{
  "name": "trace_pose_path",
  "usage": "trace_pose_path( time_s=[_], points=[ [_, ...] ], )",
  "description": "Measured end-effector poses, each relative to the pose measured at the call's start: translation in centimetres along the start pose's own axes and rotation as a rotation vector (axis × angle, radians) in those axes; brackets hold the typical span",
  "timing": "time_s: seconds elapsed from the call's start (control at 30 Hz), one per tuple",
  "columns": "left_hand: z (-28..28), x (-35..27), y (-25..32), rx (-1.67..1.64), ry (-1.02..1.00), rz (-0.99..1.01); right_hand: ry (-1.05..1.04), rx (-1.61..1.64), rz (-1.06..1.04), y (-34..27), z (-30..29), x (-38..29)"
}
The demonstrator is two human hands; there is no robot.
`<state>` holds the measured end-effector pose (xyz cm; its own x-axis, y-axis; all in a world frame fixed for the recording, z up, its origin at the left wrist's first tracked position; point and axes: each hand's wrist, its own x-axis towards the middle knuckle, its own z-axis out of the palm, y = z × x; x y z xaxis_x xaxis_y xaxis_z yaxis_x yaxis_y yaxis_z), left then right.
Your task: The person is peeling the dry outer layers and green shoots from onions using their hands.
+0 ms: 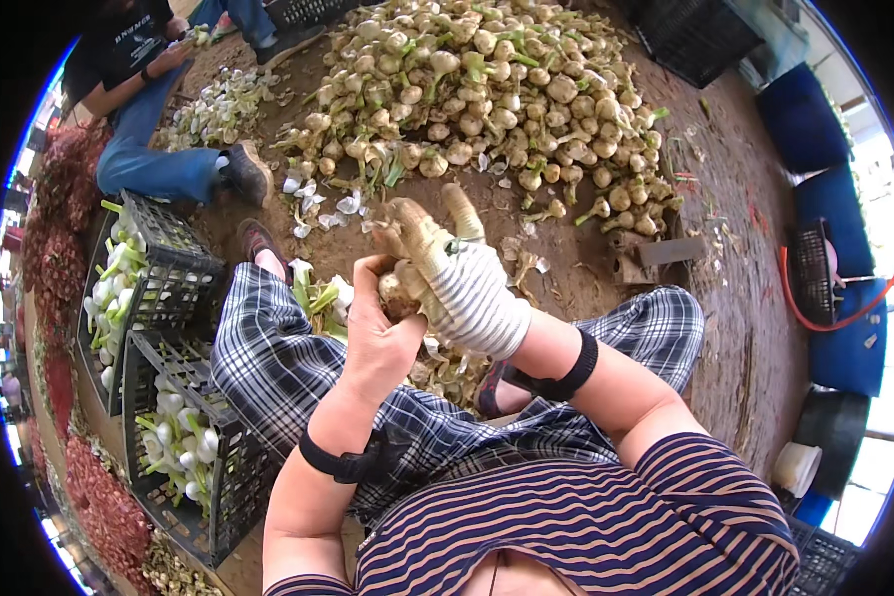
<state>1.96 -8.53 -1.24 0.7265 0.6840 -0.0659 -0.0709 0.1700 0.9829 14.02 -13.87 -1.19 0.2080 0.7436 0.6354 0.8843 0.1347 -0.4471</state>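
A soil-stained garlic bulb (398,292) is held above my lap. My bare left hand (382,335) wraps it from the near left, thumb and fingers curled about it. My right hand (462,279), in a striped, stained work glove, presses on the bulb from the right. One gloved finger stands raised, and a small green scrap lies on the glove. The far side of the bulb and some fingertips are hidden. Beyond my hands lies a large heap of untrimmed garlic bulbs (492,97). Trimmed white garlic with green stalks (320,294) lies by my left leg.
Black plastic crates (182,257) at my left hold cleaned garlic. Beyond them sits another person (153,134) in jeans, beside peeled skins (223,104). A metal piece (670,252) lies by the heap's right edge. Blue bins (834,216) line the right side; red mesh sacks (104,499) line the left.
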Motion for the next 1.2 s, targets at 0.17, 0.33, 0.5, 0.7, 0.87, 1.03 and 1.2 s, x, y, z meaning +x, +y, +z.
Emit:
trace_pose_path(
  time_s=[0.17, 0.33, 0.5, 0.7, 0.87, 1.03, 1.2],
  points=[
    [-2.1, 0.0, -0.1, -0.129, 0.111, -0.13, -0.011, -0.094, 0.128, 3.4, -2.7, 0.5],
    [-0.9, 0.6, -0.6, 0.089, 0.015, -0.077, -0.099, 0.118, 0.085, 0.4, -1.4, 1.2],
    [-0.4, 0.6, -1.2, -0.139, 0.06, -0.122, -0.097, -0.082, 0.029, 2.1, 2.2, -1.2],
    [-2.5, 0.9, -1.2, -0.252, 0.144, -0.227, 0.028, 0.202, 0.108, 3.0, -2.4, 1.5],
    [-1.3, 0.7, -1.0, -0.303, 0.053, -0.31, -0.419, -0.188, -0.345, 2.6, -1.7, 0.8],
    [-1.1, 0.6, -1.8, -0.05, 0.035, -0.309, -0.689, -0.334, -0.231, 2.2, -1.3, 0.8],
    [-1.7, 0.9, -2.7, 0.536, 0.054, 0.135, -0.591, -0.325, -0.261, 2.9, -1.0, 0.5]
  ],
)
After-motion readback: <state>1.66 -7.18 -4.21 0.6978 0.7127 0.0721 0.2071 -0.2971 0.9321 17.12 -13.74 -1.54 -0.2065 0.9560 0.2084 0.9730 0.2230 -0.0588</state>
